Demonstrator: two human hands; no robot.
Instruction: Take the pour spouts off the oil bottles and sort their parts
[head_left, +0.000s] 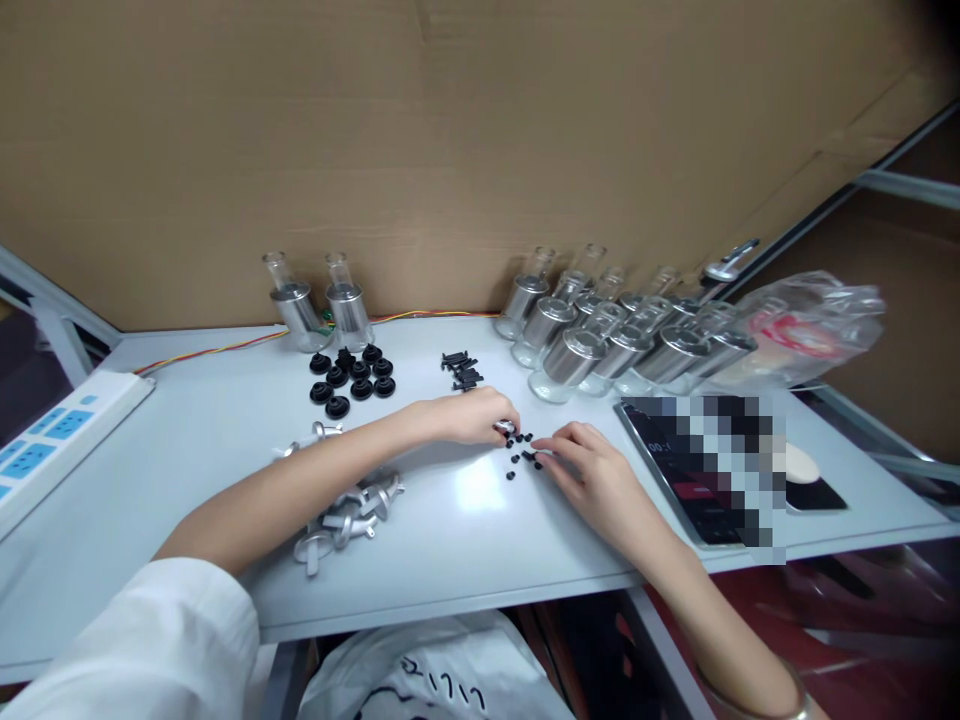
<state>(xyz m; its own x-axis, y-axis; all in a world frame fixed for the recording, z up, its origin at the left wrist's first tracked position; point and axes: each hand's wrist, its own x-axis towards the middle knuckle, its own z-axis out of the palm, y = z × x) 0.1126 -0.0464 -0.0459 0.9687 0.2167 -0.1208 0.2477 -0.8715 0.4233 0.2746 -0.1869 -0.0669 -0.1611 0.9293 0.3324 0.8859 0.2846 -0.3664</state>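
My left hand [480, 415] is closed on a small silver metal piece [505, 427], mostly covered by the fingers. Just to its right, several small black caps [511, 475] lie loose on the table. Thumb and index finger of my right hand [589, 468] pinch at one small black cap [529, 457] at the edge of that group. Under my left forearm lie several silver spout-like pieces [349, 522], partly hidden by the arm. Beyond my left hand sits a pile of thin black pins [463, 370].
Black ribbed stoppers [361, 388] are grouped at the left, before two glass bottles with metal sleeves [349, 310]. Several more such bottles [574, 360] crowd the back right beside a plastic bag [817, 320]. A tablet [675, 470] lies right; a power strip [45, 450] left.
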